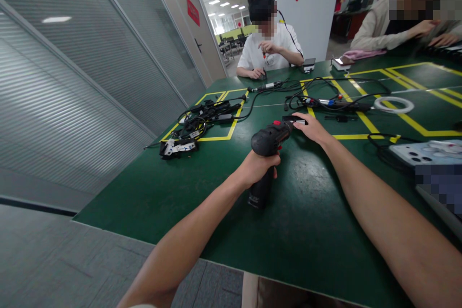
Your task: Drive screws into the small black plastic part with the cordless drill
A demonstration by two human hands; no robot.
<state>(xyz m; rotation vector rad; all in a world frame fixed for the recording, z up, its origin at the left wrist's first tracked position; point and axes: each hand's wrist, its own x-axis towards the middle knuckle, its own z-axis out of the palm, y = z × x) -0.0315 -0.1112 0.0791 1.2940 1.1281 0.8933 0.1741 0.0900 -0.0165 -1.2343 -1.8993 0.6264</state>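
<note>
My left hand (257,169) is wrapped round the grip of a black cordless drill (269,140) with a red switch on top. The drill points away from me and to the right, its battery base low over the green table. At the drill's front end, my right hand (309,126) pinches a small black and silver piece (294,119). The drill's tip meets or lies very near that piece; my fingers hide part of it, and I cannot tell its kind.
Tangled black cables (211,118) lie left on the green table (216,192). Behind my right hand are a corded tool (330,103) and a white ring (393,104). A phone (429,153) lies right. One person (270,45) sits opposite, another person (378,33) at far right.
</note>
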